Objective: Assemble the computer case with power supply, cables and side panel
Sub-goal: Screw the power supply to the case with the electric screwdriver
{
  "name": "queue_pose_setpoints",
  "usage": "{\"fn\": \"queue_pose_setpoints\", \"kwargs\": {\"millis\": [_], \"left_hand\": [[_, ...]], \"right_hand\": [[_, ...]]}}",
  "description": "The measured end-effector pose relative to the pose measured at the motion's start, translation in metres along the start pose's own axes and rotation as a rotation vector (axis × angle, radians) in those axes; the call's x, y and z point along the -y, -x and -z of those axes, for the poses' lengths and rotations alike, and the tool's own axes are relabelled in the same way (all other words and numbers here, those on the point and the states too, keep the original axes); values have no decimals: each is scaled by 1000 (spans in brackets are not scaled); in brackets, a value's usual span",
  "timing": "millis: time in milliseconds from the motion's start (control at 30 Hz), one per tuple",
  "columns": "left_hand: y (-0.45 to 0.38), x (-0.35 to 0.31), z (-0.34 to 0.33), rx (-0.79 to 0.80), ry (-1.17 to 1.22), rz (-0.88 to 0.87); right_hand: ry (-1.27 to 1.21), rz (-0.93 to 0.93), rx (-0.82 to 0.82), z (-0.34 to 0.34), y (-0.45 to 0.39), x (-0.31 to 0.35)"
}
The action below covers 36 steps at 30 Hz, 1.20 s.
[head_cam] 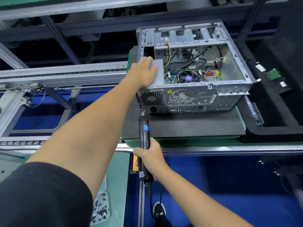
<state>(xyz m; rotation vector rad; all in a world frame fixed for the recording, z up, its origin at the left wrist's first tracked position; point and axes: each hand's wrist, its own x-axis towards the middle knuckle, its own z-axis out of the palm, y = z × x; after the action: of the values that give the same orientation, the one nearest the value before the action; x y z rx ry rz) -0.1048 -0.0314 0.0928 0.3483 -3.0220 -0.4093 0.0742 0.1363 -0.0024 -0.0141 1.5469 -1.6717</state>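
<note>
An open grey computer case lies on its side on a black foam mat, its rear panel toward me. The grey power supply sits in the near left corner of the case. My left hand lies flat on top of the power supply, fingers straight. My right hand grips a black electric screwdriver whose bit touches the lower left corner of the rear panel. Black and yellow cables run over the motherboard inside.
The mat rests on a green pallet on a conveyor line with metal rails. A black tray with small boards stands to the right. Loose screws lie in a tray at the lower left. My shoe shows on the blue floor.
</note>
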Motion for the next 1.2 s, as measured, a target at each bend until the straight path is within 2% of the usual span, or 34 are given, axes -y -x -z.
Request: {"fn": "queue_pose_setpoints", "kwargs": {"millis": [833,1200], "left_hand": [[-5,4,-5,-15,-9,39],[-2,3,-4,-19,5,36]], "right_hand": [[156,-41,-29,6,5,13],[7,-74,80,14,4,17]]}}
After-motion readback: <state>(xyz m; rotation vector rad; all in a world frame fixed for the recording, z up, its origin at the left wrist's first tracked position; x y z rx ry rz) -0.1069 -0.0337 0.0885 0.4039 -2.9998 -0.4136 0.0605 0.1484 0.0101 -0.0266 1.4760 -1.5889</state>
